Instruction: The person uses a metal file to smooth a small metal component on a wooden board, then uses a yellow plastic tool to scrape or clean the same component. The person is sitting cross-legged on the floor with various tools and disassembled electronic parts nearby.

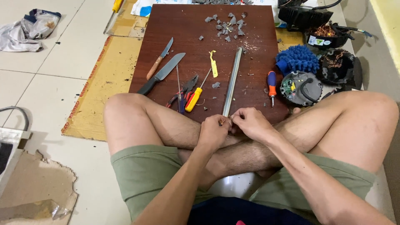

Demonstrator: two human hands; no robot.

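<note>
Both hands pinch at the near end of the rod (232, 81), left hand (213, 132) closed on it, right hand (251, 123) just beside, while the rod runs straight away across the board (187, 37).

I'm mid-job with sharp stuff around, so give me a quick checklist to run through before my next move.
1. Both hands on the work: left hand and right hand pinch the near end of the metal rod. Ok.
2. Rod supported on the wooden board: ok.
3. Knives lie apart from the hands, blades pointing away: ok.
4. Grey scraps litter the board: not ok.
5. What the fingers grip: cannot tell.
</note>
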